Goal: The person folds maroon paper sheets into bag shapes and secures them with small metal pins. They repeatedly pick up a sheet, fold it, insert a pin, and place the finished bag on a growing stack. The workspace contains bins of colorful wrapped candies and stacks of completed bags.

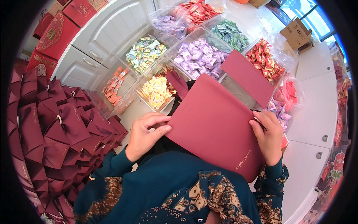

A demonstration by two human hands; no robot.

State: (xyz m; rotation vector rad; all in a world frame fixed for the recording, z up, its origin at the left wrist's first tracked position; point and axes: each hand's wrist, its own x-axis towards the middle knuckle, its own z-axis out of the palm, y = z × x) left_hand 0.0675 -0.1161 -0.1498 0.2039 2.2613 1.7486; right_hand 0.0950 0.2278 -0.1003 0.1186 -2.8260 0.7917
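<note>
A large maroon gift box blank [212, 123], flat or partly folded, lies across my lap with gold script near its lower edge. One maroon flap [249, 77] sticks out at its upper right. My left hand [148, 132] pinches the blank's left edge between thumb and fingers. At the opposite edge my right hand [267, 132] grips with the thumb on top and fingers bent around the side. A dark maroon ribbon or strip [177, 84] shows beyond the upper left of the blank.
Ahead stand clear bins of wrapped sweets: purple [199, 58], green [230, 34], pale blue-yellow [146, 54], yellow [157, 92], orange [115, 85] and red [263, 59]. Many folded maroon boxes [63, 130] are piled at left. White cabinets [313, 104] line the right; a cardboard box [295, 33] sits behind.
</note>
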